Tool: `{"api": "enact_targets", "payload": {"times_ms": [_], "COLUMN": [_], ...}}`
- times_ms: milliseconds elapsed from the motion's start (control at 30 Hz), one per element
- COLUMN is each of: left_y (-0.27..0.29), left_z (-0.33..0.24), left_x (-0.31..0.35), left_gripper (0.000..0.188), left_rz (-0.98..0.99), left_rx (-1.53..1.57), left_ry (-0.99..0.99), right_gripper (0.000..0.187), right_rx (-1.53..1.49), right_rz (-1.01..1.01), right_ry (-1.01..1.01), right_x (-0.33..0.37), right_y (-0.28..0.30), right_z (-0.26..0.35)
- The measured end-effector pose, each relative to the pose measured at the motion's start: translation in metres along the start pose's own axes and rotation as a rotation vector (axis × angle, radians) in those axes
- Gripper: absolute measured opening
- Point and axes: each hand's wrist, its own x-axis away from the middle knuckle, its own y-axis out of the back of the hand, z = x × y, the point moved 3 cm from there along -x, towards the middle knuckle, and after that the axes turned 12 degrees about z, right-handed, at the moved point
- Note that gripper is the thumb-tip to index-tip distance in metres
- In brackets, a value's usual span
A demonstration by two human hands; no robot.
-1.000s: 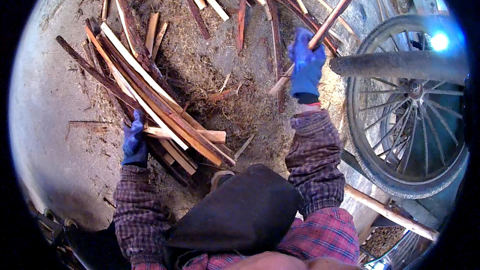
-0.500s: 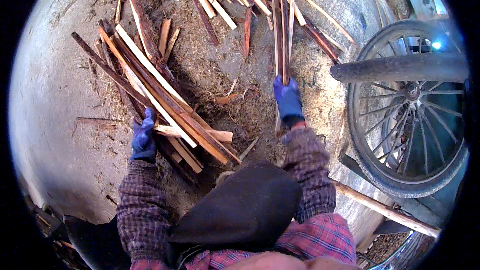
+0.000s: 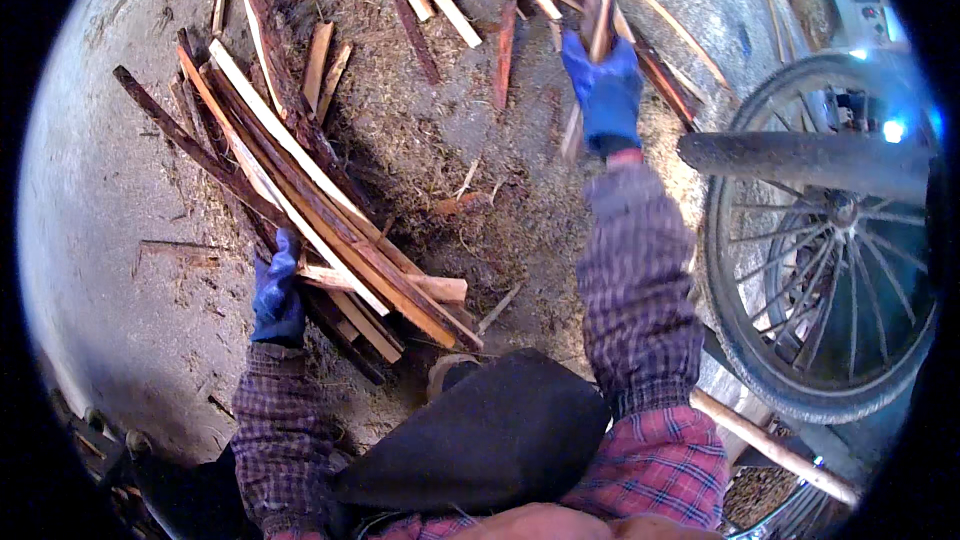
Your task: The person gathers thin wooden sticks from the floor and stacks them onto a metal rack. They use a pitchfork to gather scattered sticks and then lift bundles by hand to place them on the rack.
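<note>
My right hand, in a blue glove, is stretched far forward and closed around a few narrow wood strips. They point away from me, over the far scatter of wood. At the left, a pile of long wood strips, some pale and some with dark bark, lies slanted on the ground. My left hand, gloved too, is closed on the near left edge of this pile, at a dark strip. A short pale piece lies crosswise under the pile; the left fingertips are partly hidden.
More loose strips lie scattered at the far side. A spoked wheel stands at the right, with a thick round pole jutting across it. A thinner pole lies below. Bark bits and sawdust litter the concrete floor.
My right hand has moved forward and slightly right with its strips, the arm now straighter. The left hand stays at the pile's edge. The whole view has shifted a little.
</note>
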Motion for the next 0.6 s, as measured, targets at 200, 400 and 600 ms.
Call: {"api": "enact_targets", "payload": {"times_ms": [200,400,600], "left_y": [0.020,0.025,0.015], "left_z": [0.019,0.017,0.012], "left_x": [0.000,0.005,-0.001], "left_gripper": [0.063,0.064,0.062], "left_rz": [-0.039,0.041,0.072], "left_rx": [-0.038,0.093,-0.024], "left_ry": [0.098,0.085,0.034], "right_gripper": [0.108,0.086,0.050], "right_rx": [0.089,-0.047,-0.311], "right_rz": [0.133,0.166,0.352], "right_ry": [-0.097,-0.103,-0.072], "right_x": [-0.037,-0.063,-0.016], "right_y": [-0.096,-0.098,-0.080], "right_z": [0.004,-0.025,-0.056]}}
